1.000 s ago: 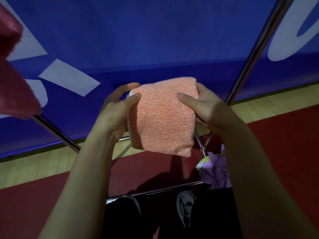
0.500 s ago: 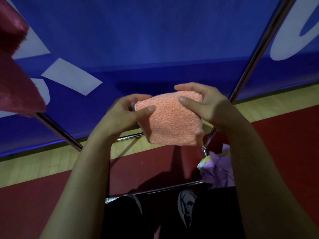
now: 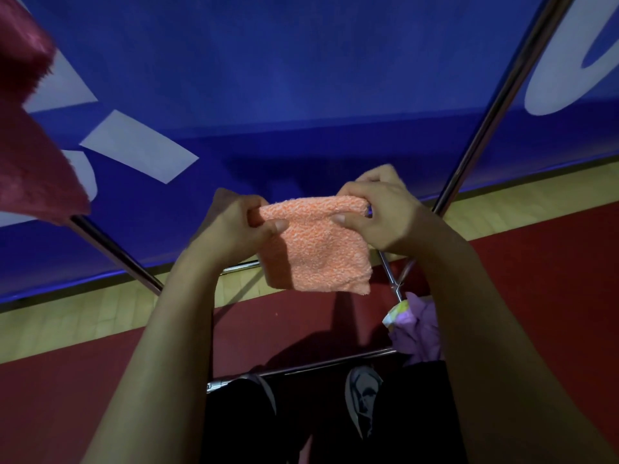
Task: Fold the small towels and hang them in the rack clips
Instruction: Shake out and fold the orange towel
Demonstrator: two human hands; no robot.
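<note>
A small folded orange towel (image 3: 316, 249) hangs between my hands in the middle of the view. My left hand (image 3: 234, 231) pinches its upper left corner with thumb in front. At the upper right corner my right hand (image 3: 378, 212) grips the folded top edge, fingers curled over it. A dark red towel (image 3: 30, 155) hangs at the upper left, above the rack's metal bar (image 3: 114, 249). No rack clip shows plainly.
A second metal rack pole (image 3: 495, 102) runs diagonally at the right. A blue banner (image 3: 301, 78) stands behind. Purple cloth (image 3: 418, 326) lies low on the rack's right side, above a lower crossbar (image 3: 301, 366). My shoes (image 3: 363, 396) stand on the red floor.
The orange towel has been folded over again and now looks shorter and wider. Both hands moved down and shifted their grip to its top corners.
</note>
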